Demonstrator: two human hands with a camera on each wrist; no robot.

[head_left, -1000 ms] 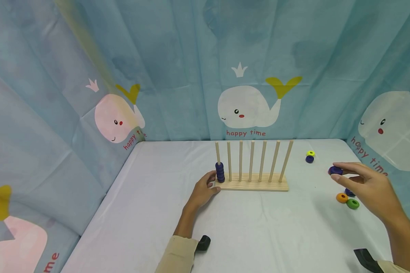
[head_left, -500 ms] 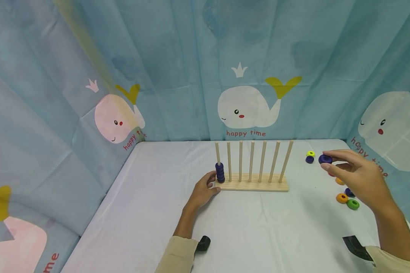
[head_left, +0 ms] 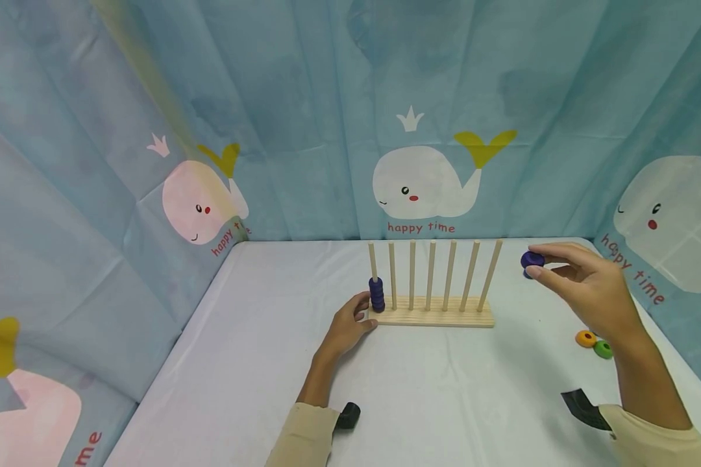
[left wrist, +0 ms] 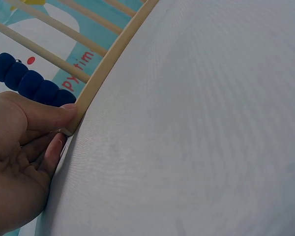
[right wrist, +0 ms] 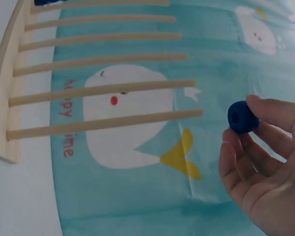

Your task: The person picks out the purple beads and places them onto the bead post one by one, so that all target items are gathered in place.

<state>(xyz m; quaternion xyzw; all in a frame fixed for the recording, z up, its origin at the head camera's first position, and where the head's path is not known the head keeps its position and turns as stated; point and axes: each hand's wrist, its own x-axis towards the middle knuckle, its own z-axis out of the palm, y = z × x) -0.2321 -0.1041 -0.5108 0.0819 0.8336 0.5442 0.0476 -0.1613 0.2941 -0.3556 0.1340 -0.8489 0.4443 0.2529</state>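
Observation:
A wooden peg rack with a row of upright pegs stands on the white table. On its leftmost peg, several dark blue beads are stacked from the base up. My left hand grips the left end of the rack's base, thumb along the front edge and fingers curled at the side. Up in the air to the right of the rack, my right hand pinches a dark blue bead between thumb and fingertips. The bead's hole shows in the right wrist view, and it is apart from the pegs.
An orange bead and a green bead lie on the table below the right hand. Another blue bead shows partly behind the held one. A teal whale-print curtain hangs along the table's back and sides.
My right hand has moved left and upward with the blue bead, coming nearer the rack and covering the yellow bead at the back. The left hand and the rack have stayed in place.

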